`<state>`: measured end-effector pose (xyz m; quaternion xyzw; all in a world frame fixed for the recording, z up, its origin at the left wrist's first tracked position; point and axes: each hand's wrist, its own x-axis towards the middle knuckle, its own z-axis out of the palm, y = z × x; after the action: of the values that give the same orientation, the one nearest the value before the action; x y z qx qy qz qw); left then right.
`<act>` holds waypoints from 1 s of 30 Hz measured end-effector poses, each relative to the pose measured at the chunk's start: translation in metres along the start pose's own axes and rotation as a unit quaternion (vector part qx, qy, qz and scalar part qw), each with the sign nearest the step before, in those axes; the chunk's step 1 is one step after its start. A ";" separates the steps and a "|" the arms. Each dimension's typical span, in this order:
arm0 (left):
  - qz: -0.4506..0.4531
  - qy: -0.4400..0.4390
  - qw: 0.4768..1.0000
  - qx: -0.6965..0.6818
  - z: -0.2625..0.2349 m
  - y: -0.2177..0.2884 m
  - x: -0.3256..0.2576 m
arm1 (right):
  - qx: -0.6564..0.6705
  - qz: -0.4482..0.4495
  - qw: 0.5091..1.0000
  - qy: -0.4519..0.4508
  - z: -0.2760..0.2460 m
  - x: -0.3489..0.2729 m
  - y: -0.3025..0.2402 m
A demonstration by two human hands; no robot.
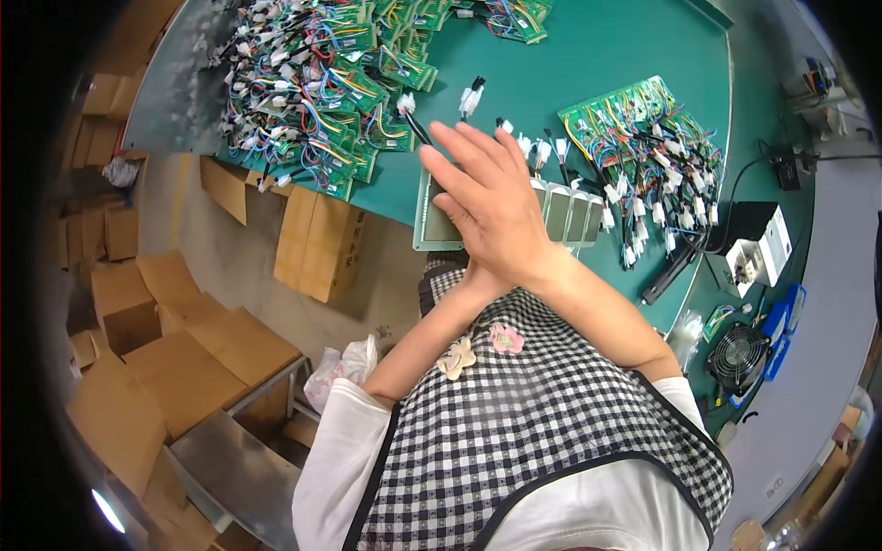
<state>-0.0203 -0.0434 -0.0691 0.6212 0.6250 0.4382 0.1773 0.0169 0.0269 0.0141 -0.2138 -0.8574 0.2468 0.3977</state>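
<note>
My right hand (501, 202) lies back-up with its fingers stretched out, crossing over my left wrist (487, 278). My left hand is mostly hidden beneath it, so its fingers cannot be made out. Under and behind the hands, at the near edge of the table, is a green-edged panel of grey display modules (558, 213). White connectors on black leads (470, 97) stick up just beyond my fingertips. Whether either hand touches the panel is not visible.
A large heap of wired green circuit boards (312, 92) covers the left of the green table (588, 50). Right of my hands lies another wired board panel (611, 106), near a black handheld tool (669, 275). A black fan (740, 358) is farther right. Cardboard boxes (317, 243) stand at floor left.
</note>
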 end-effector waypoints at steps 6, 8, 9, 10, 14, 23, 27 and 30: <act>0.050 -0.009 0.996 0.072 0.001 -0.004 -0.002 | 0.017 -0.019 0.997 0.078 0.010 -0.014 0.001; 0.059 -0.010 0.995 0.079 0.002 -0.003 -0.002 | 0.028 -0.032 0.995 0.087 0.010 -0.015 0.004; 0.064 -0.010 0.994 0.085 0.002 -0.003 -0.001 | 0.041 -0.029 0.994 0.095 0.010 -0.015 0.006; 0.068 -0.012 0.994 0.089 0.002 -0.002 -0.001 | 0.053 -0.026 0.993 0.103 0.009 -0.014 0.007; 0.085 -0.018 0.990 0.107 0.004 -0.001 0.000 | 0.059 0.045 0.997 0.035 -0.013 -0.010 -0.004; 0.120 -0.023 0.981 0.154 0.006 0.001 0.002 | 0.068 0.068 0.984 -0.151 -0.028 0.014 -0.004; 0.130 -0.025 0.976 0.171 0.006 0.000 0.004 | 0.082 0.059 0.984 -0.148 -0.026 0.013 0.002; 0.128 -0.027 0.974 0.184 0.003 -0.002 0.005 | 0.054 0.049 0.991 -0.108 -0.029 0.010 0.011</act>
<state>-0.0202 -0.0371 -0.0699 0.7295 0.6056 0.3174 0.0194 0.0356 0.0488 0.0295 -0.2063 -0.8694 0.3335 0.3006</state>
